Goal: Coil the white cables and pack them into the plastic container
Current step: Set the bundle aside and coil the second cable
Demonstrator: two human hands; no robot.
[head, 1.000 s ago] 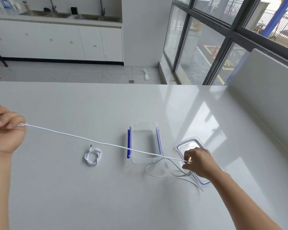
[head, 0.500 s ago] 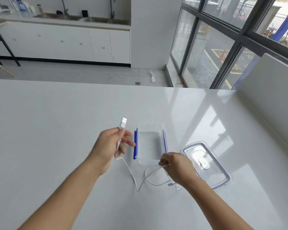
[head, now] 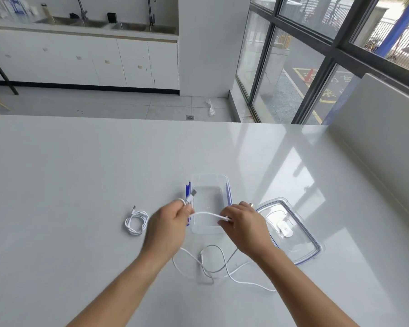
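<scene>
Head view: both hands (head: 206, 223) pinch the white cable (head: 207, 214) over the container's near edge (head: 206, 231).

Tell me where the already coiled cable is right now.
In the head view the coiled cable lies on the table, just left of the left hand and left of the open plastic container.

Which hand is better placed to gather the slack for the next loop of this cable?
The right hand, probably. It pinches the white cable on the side that trails loose on the table, while the left hand anchors the plug end.
</scene>
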